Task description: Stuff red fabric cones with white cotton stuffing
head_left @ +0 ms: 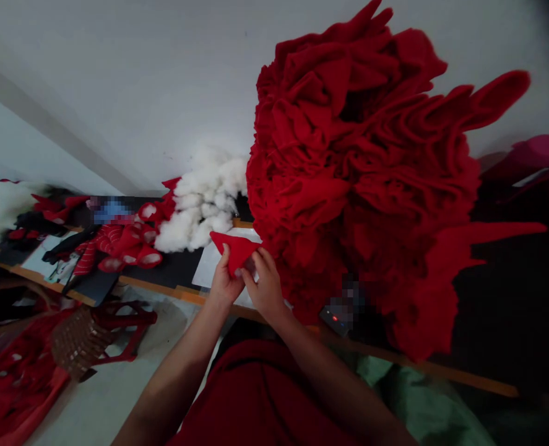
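Both hands engaged: left hand point(226, 285) and right hand point(265, 284) grip a red fabric piece point(237, 249) — apparently unfilled — above the worktop point(177, 269), beside a red fabric heap point(320, 155).

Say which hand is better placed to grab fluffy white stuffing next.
Left, probably: the left hand is nearer the fluffy white stuffing, while the right hand is closer to the tall red fabric heap. Both grip the small pointed red cloth, so the right could keep it.
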Tool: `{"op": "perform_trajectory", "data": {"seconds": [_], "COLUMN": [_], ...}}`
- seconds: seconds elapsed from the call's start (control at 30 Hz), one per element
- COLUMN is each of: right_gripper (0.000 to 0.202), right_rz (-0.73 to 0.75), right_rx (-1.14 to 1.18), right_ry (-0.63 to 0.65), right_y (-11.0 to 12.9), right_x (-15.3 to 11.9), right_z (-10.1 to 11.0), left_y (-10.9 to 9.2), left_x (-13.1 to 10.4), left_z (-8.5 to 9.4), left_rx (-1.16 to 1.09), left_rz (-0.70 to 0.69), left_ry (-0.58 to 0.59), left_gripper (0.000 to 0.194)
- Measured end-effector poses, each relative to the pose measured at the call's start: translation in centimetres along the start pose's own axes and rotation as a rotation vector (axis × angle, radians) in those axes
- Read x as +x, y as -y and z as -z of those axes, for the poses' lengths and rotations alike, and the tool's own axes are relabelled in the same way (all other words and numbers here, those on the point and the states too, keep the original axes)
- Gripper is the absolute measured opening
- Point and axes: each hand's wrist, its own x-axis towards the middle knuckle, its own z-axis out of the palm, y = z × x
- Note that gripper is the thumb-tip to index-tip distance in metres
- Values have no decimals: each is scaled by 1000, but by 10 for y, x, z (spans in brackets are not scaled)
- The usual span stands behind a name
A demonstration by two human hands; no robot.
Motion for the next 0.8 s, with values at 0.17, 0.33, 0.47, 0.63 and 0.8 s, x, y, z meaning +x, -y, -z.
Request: {"op": "perform_trajectory", "data": {"seconds": [0.17, 0.33, 0.47, 0.63, 0.8], "right_gripper": [31, 27, 29, 33, 28], "right_rz": [28, -25, -186, -110, -52], "right_rx": [-6, 91, 327, 232, 164], "right_ry": [-38, -44, -76, -40, -1], "right_y": [2, 3, 5, 7, -2], "right_x": [7, 0, 2, 3, -2], "right_z": [3, 0, -5, -4, 3], "left_y": [-1, -7, -5, 1, -3], "left_x": [-4, -2, -4, -5, -3], "left_z": [-6, -6, -9, -13, -8], "left_rx": [-26, -33, -16, 31, 55], "left_rz": [-8, -4, -54, -39, 54], "left_ry": [31, 28, 26, -6, 17], "left_gripper": [31, 32, 30, 28, 33]}}
